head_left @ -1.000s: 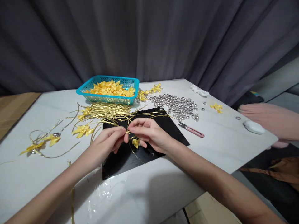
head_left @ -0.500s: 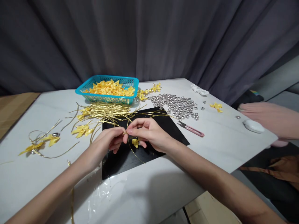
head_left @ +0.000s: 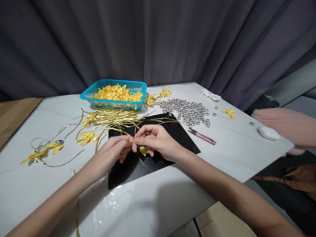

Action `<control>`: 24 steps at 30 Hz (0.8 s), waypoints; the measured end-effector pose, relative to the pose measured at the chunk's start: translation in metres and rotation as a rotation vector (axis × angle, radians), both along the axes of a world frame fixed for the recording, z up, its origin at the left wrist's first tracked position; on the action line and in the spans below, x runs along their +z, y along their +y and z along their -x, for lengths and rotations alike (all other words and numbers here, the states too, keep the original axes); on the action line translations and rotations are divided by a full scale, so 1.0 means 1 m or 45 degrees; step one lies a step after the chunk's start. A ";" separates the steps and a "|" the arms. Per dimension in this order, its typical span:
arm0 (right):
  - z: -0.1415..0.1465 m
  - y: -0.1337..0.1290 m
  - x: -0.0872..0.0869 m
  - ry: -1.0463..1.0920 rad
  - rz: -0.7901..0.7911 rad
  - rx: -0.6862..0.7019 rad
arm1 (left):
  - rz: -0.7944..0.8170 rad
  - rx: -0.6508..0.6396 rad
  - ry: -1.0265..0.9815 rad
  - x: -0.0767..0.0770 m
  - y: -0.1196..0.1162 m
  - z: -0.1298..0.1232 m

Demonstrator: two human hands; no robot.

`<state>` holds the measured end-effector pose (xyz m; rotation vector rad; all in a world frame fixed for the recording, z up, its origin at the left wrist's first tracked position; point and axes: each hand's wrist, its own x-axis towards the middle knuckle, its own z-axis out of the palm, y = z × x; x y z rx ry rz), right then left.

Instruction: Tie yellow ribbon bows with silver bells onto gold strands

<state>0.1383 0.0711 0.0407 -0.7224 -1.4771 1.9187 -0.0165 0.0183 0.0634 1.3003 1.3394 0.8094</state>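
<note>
My left hand (head_left: 118, 148) and my right hand (head_left: 156, 140) meet over a black sheet (head_left: 130, 172), thumbs and fingers pinched close together. Between the fingertips is a gold cord (head_left: 132, 142), its held part mostly covered by my fingers. A thin end of it curves down toward the sheet's front edge. Below my right hand's fingers shows a small yellow ribbon bow (head_left: 143, 150) with a bit of something silver beside it. Behind my hands lies a pile of cut gold cords (head_left: 116, 118).
A blue basket (head_left: 84, 96) holds many yellow bows. Silver heart-shaped beads (head_left: 190, 111) are spread right of it, near pink-handled thread snips (head_left: 202, 136). Finished-looking bows with cords (head_left: 55, 148) lie left. A white mouse-like object (head_left: 268, 133) sits near the right edge; clear plastic (head_left: 108, 204) lies in front.
My left hand's thumb and fingers have shifted slightly at the pinch, with a bit of gold cord now showing between the fingertips. Everything else is nearly still.
</note>
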 end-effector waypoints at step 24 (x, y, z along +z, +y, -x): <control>-0.001 0.003 0.000 -0.042 0.079 -0.031 | 0.008 -0.009 0.029 -0.004 -0.001 0.004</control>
